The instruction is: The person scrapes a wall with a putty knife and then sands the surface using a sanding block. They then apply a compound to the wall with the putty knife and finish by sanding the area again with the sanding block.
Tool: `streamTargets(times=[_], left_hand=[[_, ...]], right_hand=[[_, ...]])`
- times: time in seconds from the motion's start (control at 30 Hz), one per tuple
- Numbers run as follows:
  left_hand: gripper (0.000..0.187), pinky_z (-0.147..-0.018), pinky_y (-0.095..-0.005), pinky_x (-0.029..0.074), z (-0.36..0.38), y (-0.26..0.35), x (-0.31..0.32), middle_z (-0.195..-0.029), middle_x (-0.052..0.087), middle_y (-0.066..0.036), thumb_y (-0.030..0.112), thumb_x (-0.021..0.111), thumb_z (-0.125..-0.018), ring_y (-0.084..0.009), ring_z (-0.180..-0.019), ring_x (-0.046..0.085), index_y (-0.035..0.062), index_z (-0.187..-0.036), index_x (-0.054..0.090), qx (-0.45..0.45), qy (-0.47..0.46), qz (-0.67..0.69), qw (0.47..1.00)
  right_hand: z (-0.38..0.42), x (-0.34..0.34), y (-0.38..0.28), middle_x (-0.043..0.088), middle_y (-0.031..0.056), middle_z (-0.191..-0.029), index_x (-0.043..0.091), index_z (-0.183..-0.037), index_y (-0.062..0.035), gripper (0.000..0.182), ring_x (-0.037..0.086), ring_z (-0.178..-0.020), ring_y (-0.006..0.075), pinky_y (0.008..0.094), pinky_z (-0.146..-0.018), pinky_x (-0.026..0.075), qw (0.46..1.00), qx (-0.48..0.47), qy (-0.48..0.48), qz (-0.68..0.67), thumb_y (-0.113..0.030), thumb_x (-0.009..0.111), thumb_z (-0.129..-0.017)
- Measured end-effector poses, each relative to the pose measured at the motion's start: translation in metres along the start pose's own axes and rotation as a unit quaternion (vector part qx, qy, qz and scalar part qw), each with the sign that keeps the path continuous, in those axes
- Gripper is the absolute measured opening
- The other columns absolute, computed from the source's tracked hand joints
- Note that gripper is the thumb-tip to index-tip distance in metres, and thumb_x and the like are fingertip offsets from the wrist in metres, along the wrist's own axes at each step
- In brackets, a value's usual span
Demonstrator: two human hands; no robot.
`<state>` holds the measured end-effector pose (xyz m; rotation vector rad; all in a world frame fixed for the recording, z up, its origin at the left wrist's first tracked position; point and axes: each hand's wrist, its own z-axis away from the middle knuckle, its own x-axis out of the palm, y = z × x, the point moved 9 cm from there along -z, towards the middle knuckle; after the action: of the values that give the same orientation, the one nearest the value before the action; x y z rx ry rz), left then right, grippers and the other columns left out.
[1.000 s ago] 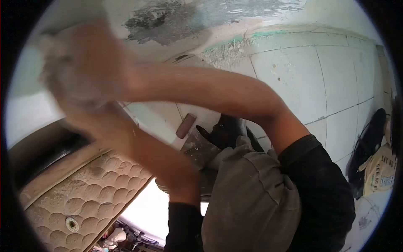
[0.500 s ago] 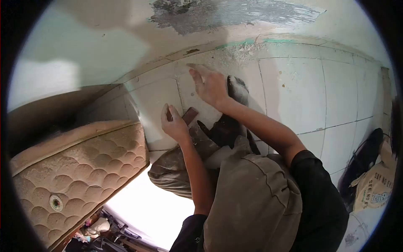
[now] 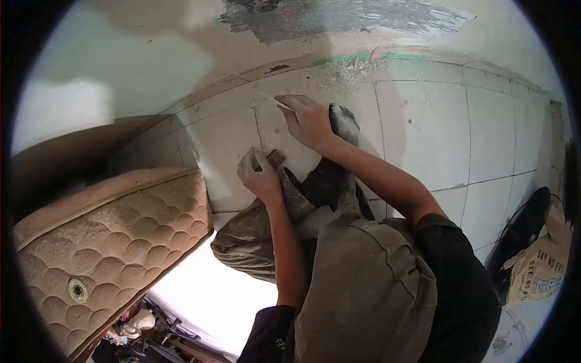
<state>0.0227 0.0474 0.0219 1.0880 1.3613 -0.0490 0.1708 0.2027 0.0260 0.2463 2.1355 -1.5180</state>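
Note:
My right hand (image 3: 310, 124) is over the floor tiles near the base of the wall. Its fingers and thumb are pinched on a thin pale flat piece (image 3: 270, 100), seen nearly edge-on, which points to the left. What kind of piece it is, I cannot make out. Lower left, my left hand (image 3: 261, 176) hovers with bent fingers and the thumb apart; nothing shows between them. A small reddish-brown block (image 3: 276, 158) lies just beside its thumb, partly hidden by the hand. White dust coats my dark shoe (image 3: 345, 124).
Ahead stands a pale wall (image 3: 181, 54) with a rough grey patch (image 3: 339, 18). Crumbs of debris (image 3: 357, 71) lie along its foot on the white tiles (image 3: 423, 133). A dusty quilted mattress (image 3: 121, 242) is at left. A printed beige bag (image 3: 538, 272) lies at right.
My left hand has shifted slightly right and up, covering more of the brown block. My right hand has turned a little, and the thin pale piece in it shows more clearly.

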Motion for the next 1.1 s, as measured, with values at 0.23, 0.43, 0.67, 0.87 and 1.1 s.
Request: streamTargets(times=[0.23,0.43,0.67,0.87,1.1], left_hand=[[0.022,-0.092,-0.0454,0.043,0.000,0.001,0.007,-0.104,0.063,-0.019,0.014,0.059,-0.086,-0.0357,-0.102,0.055,0.0002,-0.101,0.067,0.008,-0.004,0.004,1.000],[0.020,-0.091,-0.0452,0.043,-0.002,-0.002,0.011,-0.103,0.063,-0.018,0.015,0.059,-0.086,-0.0351,-0.102,0.056,0.0003,-0.098,0.068,0.007,-0.016,0.011,1.000],[0.020,-0.090,-0.0448,0.044,-0.004,-0.001,0.014,-0.100,0.064,-0.018,0.015,0.060,-0.086,-0.0353,-0.100,0.056,-0.0002,-0.096,0.068,0.013,-0.014,0.018,1.000],[0.019,-0.089,-0.0445,0.044,0.000,-0.002,0.017,-0.101,0.064,-0.018,0.014,0.060,-0.086,-0.0349,-0.100,0.056,-0.0008,-0.096,0.067,0.022,-0.029,0.019,0.999],[0.019,-0.092,-0.0435,0.043,-0.001,-0.001,0.019,-0.101,0.063,-0.018,0.015,0.059,-0.087,-0.0343,-0.103,0.055,-0.0003,-0.096,0.067,0.033,-0.047,0.012,0.998]], right_hand=[[-0.006,0.000,-0.003,0.066,0.0156,-0.087,0.066,-0.096,-0.0050,0.020,0.063,-0.078,0.0351,0.0439,-0.069,0.050,0.997,0.034,-0.056,0.044,-0.022,0.056,-0.089],[-0.025,-0.051,-0.086,0.065,0.0151,-0.085,0.066,-0.101,-0.0024,0.020,0.063,-0.076,0.0336,0.0432,-0.067,0.051,0.976,-0.149,0.115,-0.106,-0.017,0.058,-0.089],[-0.021,0.029,0.029,0.064,0.0153,-0.086,0.065,-0.097,-0.0029,0.022,0.063,-0.078,0.0337,0.0434,-0.065,0.051,0.975,0.059,-0.113,0.181,-0.022,0.056,-0.091],[-0.016,0.014,0.006,0.063,0.0173,-0.085,0.064,-0.094,-0.0023,0.024,0.062,-0.076,0.0363,0.0454,-0.067,0.050,0.996,-0.050,-0.016,0.068,-0.024,0.055,-0.091],[-0.020,0.027,0.017,0.064,0.0173,-0.084,0.061,-0.092,-0.0035,0.031,0.063,-0.076,0.0357,0.0447,-0.066,0.051,0.993,0.000,-0.060,0.099,-0.030,0.047,-0.095]])
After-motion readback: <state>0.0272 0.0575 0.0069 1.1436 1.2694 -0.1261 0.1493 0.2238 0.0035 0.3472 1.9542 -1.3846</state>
